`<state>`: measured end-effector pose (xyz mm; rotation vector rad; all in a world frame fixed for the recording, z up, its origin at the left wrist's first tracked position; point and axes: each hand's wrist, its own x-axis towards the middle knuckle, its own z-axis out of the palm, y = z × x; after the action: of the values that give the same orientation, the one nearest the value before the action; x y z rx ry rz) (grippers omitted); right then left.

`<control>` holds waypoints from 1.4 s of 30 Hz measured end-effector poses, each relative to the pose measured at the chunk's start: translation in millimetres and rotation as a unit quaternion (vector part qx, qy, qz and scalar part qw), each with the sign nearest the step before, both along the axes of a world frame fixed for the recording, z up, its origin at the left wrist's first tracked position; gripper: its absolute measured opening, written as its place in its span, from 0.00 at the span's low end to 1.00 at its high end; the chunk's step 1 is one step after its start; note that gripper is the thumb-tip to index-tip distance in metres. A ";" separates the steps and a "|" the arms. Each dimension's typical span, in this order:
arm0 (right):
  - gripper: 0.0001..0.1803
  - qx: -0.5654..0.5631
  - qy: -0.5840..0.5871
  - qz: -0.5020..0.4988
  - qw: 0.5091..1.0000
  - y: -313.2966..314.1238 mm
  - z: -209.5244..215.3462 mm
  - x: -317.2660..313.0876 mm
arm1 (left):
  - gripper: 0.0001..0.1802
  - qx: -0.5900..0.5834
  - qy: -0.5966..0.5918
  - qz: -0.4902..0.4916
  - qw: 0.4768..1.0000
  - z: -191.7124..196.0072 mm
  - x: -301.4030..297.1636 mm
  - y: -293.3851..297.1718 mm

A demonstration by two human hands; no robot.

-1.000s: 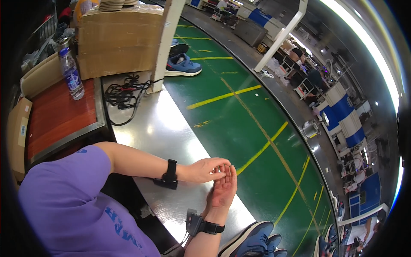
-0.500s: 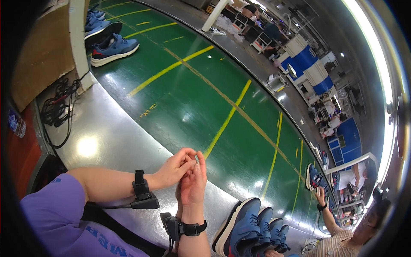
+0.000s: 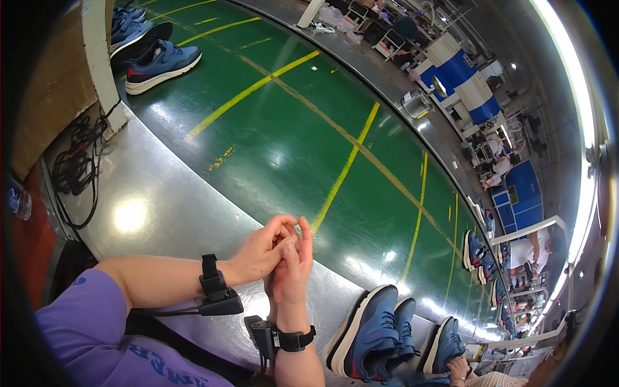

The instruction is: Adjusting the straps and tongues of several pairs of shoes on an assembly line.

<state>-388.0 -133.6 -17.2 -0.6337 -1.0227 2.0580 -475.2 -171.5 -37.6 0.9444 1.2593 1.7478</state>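
Note:
My left hand [image 3: 253,257] and my right hand [image 3: 291,274] meet above the near edge of the metal table, in front of the green belt. The left fingers are pinched against the right hand's thumb and fingertips. Whatever lies between them, if anything, is too small or hidden to name. My right hand is palm up, its index finger raised and the thumb bent in. Right of my right wrist, a blue sneaker [image 3: 366,338] with a white sole stands beside another blue sneaker [image 3: 404,326], both clear of my hands.
A co-worker's hand [image 3: 459,367] touches a blue sneaker [image 3: 442,345] at the lower right. More sneakers stand along the green belt [image 3: 277,155], one sneaker [image 3: 164,64] at the upper left. Black cables [image 3: 77,161] lie coiled on the metal table [image 3: 161,187] by a post [image 3: 103,71].
My hands stay together, fingers shifting slightly. The co-worker's raised hand has left the far sneaker. Sneakers in the near row have separated, one now standing apart by the co-worker's hand.

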 end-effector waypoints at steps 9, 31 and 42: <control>0.36 -0.024 0.015 -0.006 1.000 -5.3 2.7 -6.5 | 0.19 -0.030 0.026 -0.005 0.999 2.4 -9.1 -7.5; 0.36 0.183 -0.118 -0.042 0.975 -29.5 -6.8 -30.4 | 0.23 -0.053 -0.001 -0.005 0.999 4.1 -25.8 -13.2; 0.36 0.117 -0.114 0.000 0.987 -29.4 0.3 -36.1 | 0.23 -0.032 -0.008 0.002 0.999 3.8 -31.6 -19.2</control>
<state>-424.1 -163.0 -16.9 -0.7565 -1.3721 1.8567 -506.9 -190.7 -33.8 0.8907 1.2991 1.7041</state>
